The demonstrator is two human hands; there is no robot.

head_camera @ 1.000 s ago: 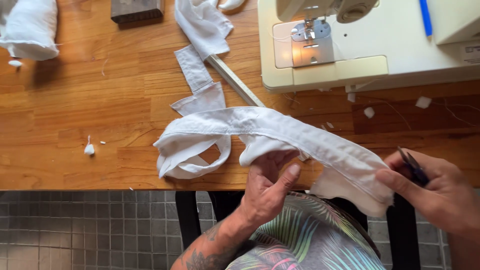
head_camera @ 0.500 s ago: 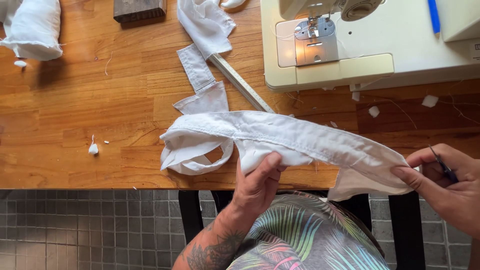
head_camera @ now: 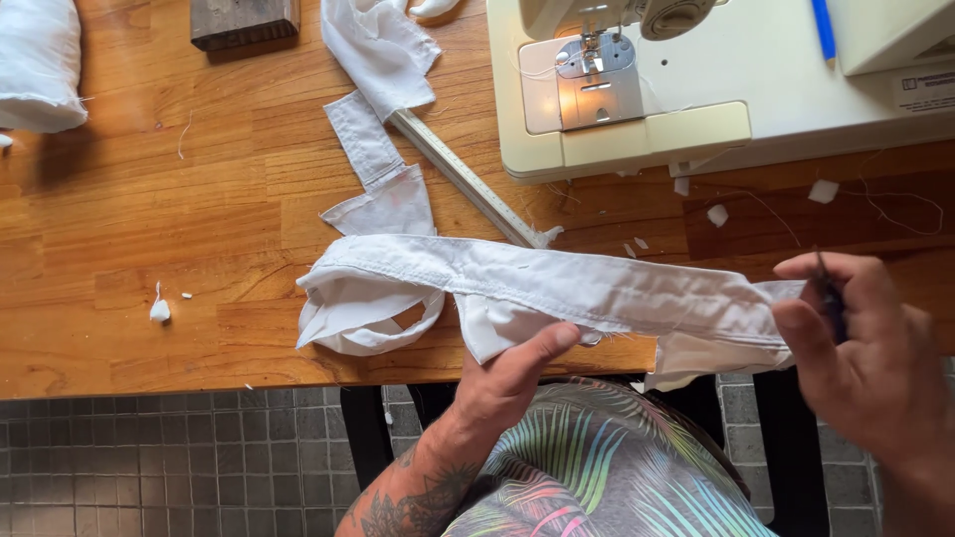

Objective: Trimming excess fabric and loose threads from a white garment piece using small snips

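Note:
A long white sewn fabric band [head_camera: 557, 288] lies across the front edge of the wooden table [head_camera: 149, 249], its left end folded into a loop. My left hand [head_camera: 512, 383] grips the band's lower edge from beneath, thumb on top. My right hand [head_camera: 860, 343] is at the band's right end and pinches a thin dark tool [head_camera: 828, 293], likely small snips, against the cloth. What the tool's tip does is hidden by my fingers.
A cream sewing machine [head_camera: 696, 89] with its lamp lit stands at the back right. A metal ruler [head_camera: 463, 179] and white fabric scraps [head_camera: 378, 129] lie in the middle. A white bundle [head_camera: 40, 65] sits far left, a dark block [head_camera: 244, 20] behind. Grey tiled floor below.
The view has shifted, so the table sits lower and more to the right in frame. My right hand has risen to the band's right end. My left hand keeps its grip.

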